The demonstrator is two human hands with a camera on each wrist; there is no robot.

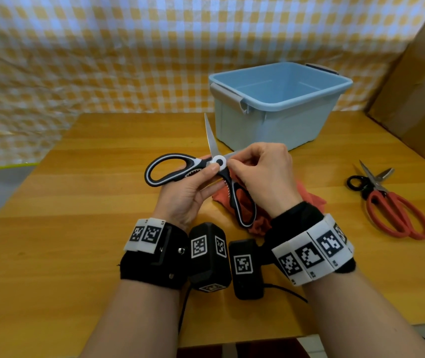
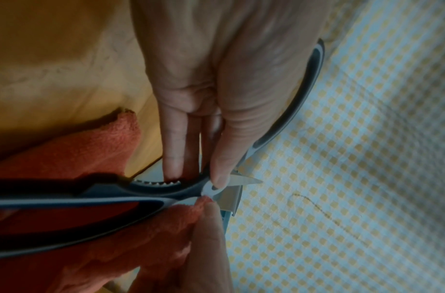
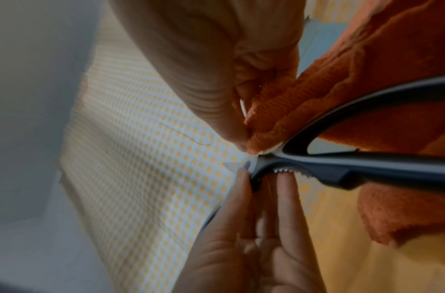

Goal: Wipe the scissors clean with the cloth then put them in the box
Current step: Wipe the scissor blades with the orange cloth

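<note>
black-and-white scissors (image 1: 201, 174), frame centre, blades spread: one tip toward top, near blue box (image 1: 278, 104). left hand (image 1: 188, 195) pinching pivot; right hand (image 1: 260, 171) clamping orange cloth (image 1: 312, 197) on other blade.

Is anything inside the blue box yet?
No, the head view shows the blue box with a bare floor; the black scissors are held outside it.

Head view: looked forward and down from above onto the counter (image 1: 77, 228), with the box (image 1: 278, 104) at 1 o'clock. Left- and right-wrist views: each looked along its hand from very close range, toward the checked backdrop (image 2: 366, 138). All three views shared the scissors (image 1: 175, 169) pivot and the cloth (image 3: 391, 79).
</note>
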